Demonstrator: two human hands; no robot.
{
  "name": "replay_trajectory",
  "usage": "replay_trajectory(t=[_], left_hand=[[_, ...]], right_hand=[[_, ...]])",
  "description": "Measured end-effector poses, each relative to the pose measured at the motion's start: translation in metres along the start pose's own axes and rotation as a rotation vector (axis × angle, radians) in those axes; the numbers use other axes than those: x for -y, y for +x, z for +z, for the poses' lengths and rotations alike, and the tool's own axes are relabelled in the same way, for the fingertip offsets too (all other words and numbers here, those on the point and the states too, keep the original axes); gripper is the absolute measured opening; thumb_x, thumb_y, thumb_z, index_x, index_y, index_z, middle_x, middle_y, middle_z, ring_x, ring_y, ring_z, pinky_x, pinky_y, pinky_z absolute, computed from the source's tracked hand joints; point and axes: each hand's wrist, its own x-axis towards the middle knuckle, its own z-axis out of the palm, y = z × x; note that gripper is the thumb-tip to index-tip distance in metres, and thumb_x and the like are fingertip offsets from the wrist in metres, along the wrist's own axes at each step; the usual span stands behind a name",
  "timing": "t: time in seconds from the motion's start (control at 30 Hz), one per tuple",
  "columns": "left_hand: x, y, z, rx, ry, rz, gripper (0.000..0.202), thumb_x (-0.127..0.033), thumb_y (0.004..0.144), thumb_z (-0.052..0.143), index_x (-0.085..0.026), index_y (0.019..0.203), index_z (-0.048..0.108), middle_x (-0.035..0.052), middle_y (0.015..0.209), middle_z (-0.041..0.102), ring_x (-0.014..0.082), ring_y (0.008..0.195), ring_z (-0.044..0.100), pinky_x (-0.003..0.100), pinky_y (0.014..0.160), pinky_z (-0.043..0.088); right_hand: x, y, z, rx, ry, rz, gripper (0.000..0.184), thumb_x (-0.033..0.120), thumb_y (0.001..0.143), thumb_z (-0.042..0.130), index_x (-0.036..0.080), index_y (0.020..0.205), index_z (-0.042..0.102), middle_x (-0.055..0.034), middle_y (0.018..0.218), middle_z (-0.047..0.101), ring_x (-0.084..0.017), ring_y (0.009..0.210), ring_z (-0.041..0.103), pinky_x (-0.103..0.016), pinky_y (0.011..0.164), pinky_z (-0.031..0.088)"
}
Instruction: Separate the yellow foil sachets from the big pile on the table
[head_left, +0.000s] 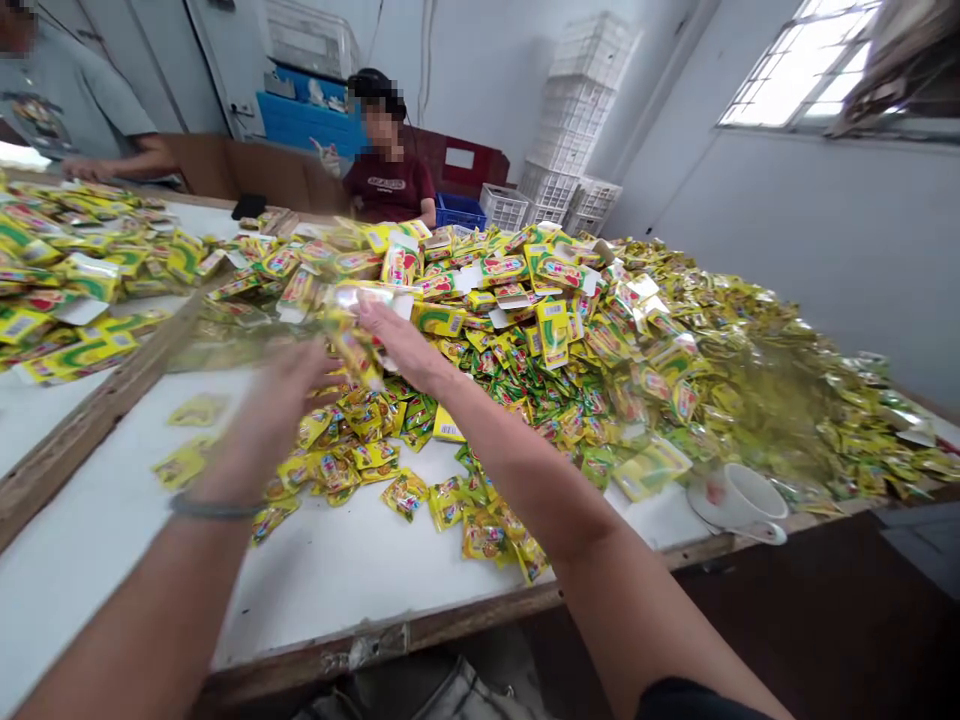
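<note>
Both my arms reach out over a white table (pixel 337 570) heaped with small yellow and green sachets (pixel 585 370). My right hand (pixel 401 340) is stretched toward the pile, and its fingers close around a clear bag of sachets (pixel 352 330) held above the table. My left hand (pixel 289 395) is blurred by motion just left of that bag, above loose sachets (pixel 352 460); its fingers do not show clearly. A dark band (pixel 214 508) circles my left wrist.
A white cup on a saucer (pixel 739 500) stands at the table's right front edge. Filled yellow packs (pixel 67 280) lie at the far left. One person sits across the table (pixel 390 180), another stands at far left (pixel 67 110). White crates (pixel 577 120) are stacked behind.
</note>
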Motion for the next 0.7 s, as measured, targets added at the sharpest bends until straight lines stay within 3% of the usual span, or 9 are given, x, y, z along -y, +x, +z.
replay_trajectory(t=[0.07, 0.17, 0.27, 0.37, 0.47, 0.53, 0.6, 0.7], left_hand=[[0.018, 0.000, 0.025, 0.003, -0.225, -0.067, 0.054, -0.045, 0.069, 0.076, -0.015, 0.110, 0.059, 0.0018, 0.081, 0.067, 0.0132, 0.068, 0.064, 0.028, 0.070, 0.052], [0.043, 0.000, 0.043, -0.055, -0.200, -0.104, 0.061, -0.039, 0.057, 0.082, -0.015, 0.109, 0.058, 0.0007, 0.071, 0.065, 0.0141, 0.061, 0.062, 0.025, 0.062, 0.050], [0.059, 0.000, 0.041, -0.097, 0.037, -0.051, 0.072, -0.046, 0.061, 0.080, -0.016, 0.121, 0.055, 0.0058, 0.085, 0.068, 0.0164, 0.067, 0.063, 0.026, 0.063, 0.049], [0.063, -0.002, 0.037, -0.130, 0.324, 0.071, 0.085, -0.053, 0.065, 0.077, -0.020, 0.137, 0.045, 0.0131, 0.114, 0.064, 0.0198, 0.073, 0.065, 0.031, 0.069, 0.050], [0.057, -0.006, 0.036, -0.192, 0.511, 0.200, 0.088, -0.050, 0.068, 0.076, -0.021, 0.143, 0.040, 0.0177, 0.129, 0.056, 0.0219, 0.075, 0.065, 0.035, 0.076, 0.050], [0.051, -0.010, 0.037, -0.230, 0.536, 0.265, 0.072, -0.050, 0.073, 0.071, -0.019, 0.134, 0.051, 0.0155, 0.126, 0.059, 0.0217, 0.076, 0.064, 0.034, 0.075, 0.049], [0.045, -0.015, 0.038, -0.147, 0.430, 0.237, 0.052, -0.055, 0.076, 0.066, -0.018, 0.112, 0.066, 0.0112, 0.108, 0.068, 0.0217, 0.077, 0.064, 0.031, 0.073, 0.049], [0.039, -0.023, 0.039, 0.227, 0.079, -0.060, 0.053, -0.066, 0.073, 0.063, -0.017, 0.091, 0.071, 0.0087, 0.082, 0.071, 0.0228, 0.075, 0.065, 0.031, 0.069, 0.051]], right_hand=[[-0.001, -0.015, 0.007, 0.060, 0.019, -0.009, 0.035, 0.036, 0.104, 0.035, 0.019, 0.126, 0.057, -0.0007, 0.127, 0.060, -0.011, 0.118, 0.054, -0.025, 0.101, 0.043], [-0.018, -0.042, 0.007, 0.044, -0.056, 0.045, 0.034, 0.032, 0.100, 0.045, 0.016, 0.129, 0.054, -0.0075, 0.133, 0.055, -0.017, 0.121, 0.052, -0.029, 0.103, 0.043], [-0.046, -0.066, 0.000, -0.067, -0.164, 0.098, 0.030, 0.019, 0.094, 0.051, 0.014, 0.123, 0.056, -0.0116, 0.129, 0.055, -0.018, 0.117, 0.054, -0.030, 0.100, 0.044], [-0.068, -0.086, -0.005, -0.261, -0.233, 0.015, 0.026, 0.010, 0.085, 0.054, 0.016, 0.109, 0.062, -0.0113, 0.127, 0.054, -0.019, 0.121, 0.051, -0.031, 0.105, 0.041], [-0.074, -0.100, -0.012, -0.399, -0.074, 0.001, 0.024, 0.015, 0.079, 0.059, 0.017, 0.103, 0.062, -0.0097, 0.119, 0.058, -0.018, 0.106, 0.059, -0.031, 0.097, 0.048], [-0.069, -0.106, -0.018, -0.430, 0.062, 0.026, 0.025, 0.020, 0.080, 0.059, 0.018, 0.104, 0.061, -0.0084, 0.108, 0.062, -0.017, 0.095, 0.062, -0.031, 0.091, 0.051], [-0.059, -0.111, -0.023, -0.403, 0.169, 0.035, 0.026, 0.025, 0.083, 0.058, 0.018, 0.108, 0.059, -0.0080, 0.104, 0.064, -0.017, 0.092, 0.062, -0.031, 0.087, 0.053], [-0.041, -0.117, -0.023, -0.248, 0.224, -0.006, 0.025, 0.029, 0.087, 0.058, 0.020, 0.111, 0.058, -0.0073, 0.106, 0.065, -0.017, 0.090, 0.062, -0.031, 0.084, 0.053]])
